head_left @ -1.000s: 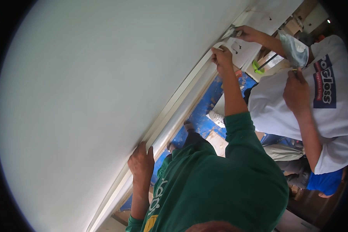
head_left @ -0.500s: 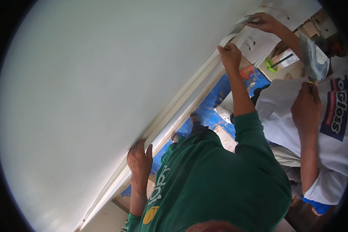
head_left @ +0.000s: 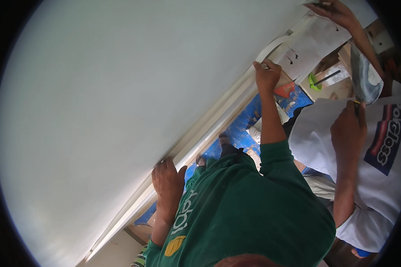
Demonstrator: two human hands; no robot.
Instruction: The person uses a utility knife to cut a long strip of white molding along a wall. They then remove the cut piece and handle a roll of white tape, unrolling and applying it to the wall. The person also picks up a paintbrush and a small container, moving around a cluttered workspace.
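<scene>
A large white panel (head_left: 120,98) fills the left and middle of the view. Along its lower edge runs a long white strip (head_left: 218,120). My left hand (head_left: 167,182) grips the strip low down, fingertips hooked over its edge and thumb spread. My right hand (head_left: 267,78) is raised at the strip's upper end, where the strip bends, with fingers closed on it and a small dark thing at the fingertips. Both my arms are in green sleeves (head_left: 276,160).
A co-worker in a white shirt (head_left: 378,169) stands close on the right. One of their hands (head_left: 349,127) holds a flat metal blade (head_left: 365,73); the other (head_left: 336,11) touches the panel's top corner. Below lie a blue sheet (head_left: 249,120), wood pieces and a green tool (head_left: 315,81).
My right hand has slid further up along the strip. The co-worker's upper hand has gone higher toward the panel's corner. My left hand keeps its place on the strip.
</scene>
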